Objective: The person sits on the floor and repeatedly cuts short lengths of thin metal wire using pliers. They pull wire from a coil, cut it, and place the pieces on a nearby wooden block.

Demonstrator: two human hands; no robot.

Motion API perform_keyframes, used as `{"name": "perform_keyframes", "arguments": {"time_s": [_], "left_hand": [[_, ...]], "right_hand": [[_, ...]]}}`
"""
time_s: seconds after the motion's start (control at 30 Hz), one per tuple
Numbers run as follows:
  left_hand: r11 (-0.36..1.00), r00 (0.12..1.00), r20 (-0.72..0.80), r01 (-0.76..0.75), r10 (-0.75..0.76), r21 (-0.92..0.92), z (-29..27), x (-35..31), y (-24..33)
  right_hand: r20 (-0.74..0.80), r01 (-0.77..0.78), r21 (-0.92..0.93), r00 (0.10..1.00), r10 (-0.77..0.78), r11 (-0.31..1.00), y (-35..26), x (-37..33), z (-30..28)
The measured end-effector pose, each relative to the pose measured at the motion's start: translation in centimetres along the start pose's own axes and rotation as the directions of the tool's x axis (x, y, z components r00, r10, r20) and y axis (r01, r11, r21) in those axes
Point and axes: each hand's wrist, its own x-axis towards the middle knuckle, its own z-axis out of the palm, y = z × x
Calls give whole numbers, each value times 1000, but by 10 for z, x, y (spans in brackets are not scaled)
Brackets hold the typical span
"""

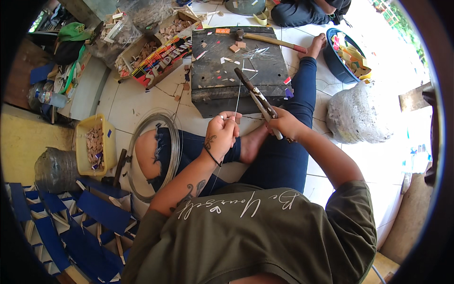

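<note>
My left hand (221,133) is closed around a thin metal wire (238,97), which rises from the fingers toward the black work block. My right hand (285,124) grips the handles of worn, dark long-handled pliers (257,94). Their jaws lie over the near half of the block (213,97), at or close to the wire; whether they bite it I cannot tell. Cut wire pieces (262,53), small wood chips and a hammer (269,39) with a wooden handle lie on the block's top. A wire coil (134,163) rests around my left knee.
Left of the block stands a printed cardboard box (163,61) of small wooden pieces. A yellow tub (80,142) holds more. Blue-and-white pieces (101,210) pile up at lower left. On the right are a blue basin (329,59) and a wrapped bundle (352,113). Another person (298,13) sits beyond.
</note>
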Motion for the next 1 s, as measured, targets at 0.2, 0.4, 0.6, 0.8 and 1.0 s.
{"name": "perform_keyframes", "arguments": {"time_s": [0.2,0.4,0.6,0.8,1.0], "left_hand": [[1000,1000,6,-9,9,21,2,1,3],[999,999,21,-40,39,21,2,2,4],[998,998,0,-65,65,-21,-3,5,8],[997,997,6,-83,83,4,-5,10,15],[983,993,30,-114,110,147,-1,11,15]], "right_hand": [[-19,-6,-17,1000,5,1000,-2,0,0],[-176,122,-547,950,-256,829,-1,3,-6],[56,70,227,995,-85,971,-15,-6,-17],[322,27,237,941,-105,971,-19,-29,-17],[351,38,111,933,-75,993,-24,-35,-12]]}}
